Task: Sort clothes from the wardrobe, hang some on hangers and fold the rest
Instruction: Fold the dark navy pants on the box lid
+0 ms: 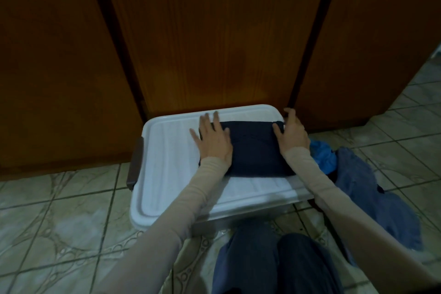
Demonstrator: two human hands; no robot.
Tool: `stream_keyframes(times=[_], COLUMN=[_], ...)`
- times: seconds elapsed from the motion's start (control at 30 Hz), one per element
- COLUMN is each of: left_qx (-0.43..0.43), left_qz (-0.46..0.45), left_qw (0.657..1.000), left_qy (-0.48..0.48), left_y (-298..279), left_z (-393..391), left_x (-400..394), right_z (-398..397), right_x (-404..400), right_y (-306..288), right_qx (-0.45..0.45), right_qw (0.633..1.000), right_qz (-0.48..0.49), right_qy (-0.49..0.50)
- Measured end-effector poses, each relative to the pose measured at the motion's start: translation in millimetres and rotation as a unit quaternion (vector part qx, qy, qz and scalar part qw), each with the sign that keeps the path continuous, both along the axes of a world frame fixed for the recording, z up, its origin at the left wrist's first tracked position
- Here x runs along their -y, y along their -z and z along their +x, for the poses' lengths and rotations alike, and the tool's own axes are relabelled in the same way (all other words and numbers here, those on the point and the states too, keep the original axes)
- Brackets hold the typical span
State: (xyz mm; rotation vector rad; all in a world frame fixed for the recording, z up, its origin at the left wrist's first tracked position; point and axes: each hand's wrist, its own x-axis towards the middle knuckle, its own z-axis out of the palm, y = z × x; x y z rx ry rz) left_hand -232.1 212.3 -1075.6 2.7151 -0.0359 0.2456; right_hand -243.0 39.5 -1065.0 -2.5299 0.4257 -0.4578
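A dark navy folded garment (253,150) lies flat on the white lid of a plastic storage box (167,162) on the tiled floor. My left hand (213,139) presses on the garment's left edge with straight, spread fingers. At the garment's right edge rests my right hand (292,132), fingers spread and slightly bent, fingertips reaching past the garment's far corner. Both arms wear beige sleeves.
Closed brown wardrobe doors (214,43) stand right behind the box. A bright blue cloth (322,155) and a greyish-blue garment (372,196) lie heaped on the floor to the right. The box has a brown latch (136,164) on its left. My knees (274,262) are below.
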Motion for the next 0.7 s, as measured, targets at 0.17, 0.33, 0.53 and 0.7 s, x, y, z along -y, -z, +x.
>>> stream_keyframes(times=[0.17, 0.33, 0.53, 0.7], left_qx=[-0.027, -0.025, -0.016, -0.023], left_qz=[0.069, 0.141, 0.148, 0.145], left_qw=[0.986, 0.98, 0.978, 0.978], left_qy=[0.149, 0.14, 0.147, 0.15], left_y=[11.8, 25.7, 29.4, 29.6], left_z=[4.3, 6.5, 5.7, 6.3], left_x=[25.3, 27.2, 26.9, 26.7], right_z=[24.9, 40.4, 50.1, 54.7], right_x=[5.8, 14.5, 12.3, 21.6], right_y=[-7.9, -5.2, -12.8, -11.2], right_qx=[-0.144, -0.237, -0.311, -0.293], right_qw=[0.982, 0.961, 0.938, 0.954], right_qz=[-0.121, -0.133, -0.149, -0.068], right_qy=[-0.032, -0.047, -0.011, 0.003])
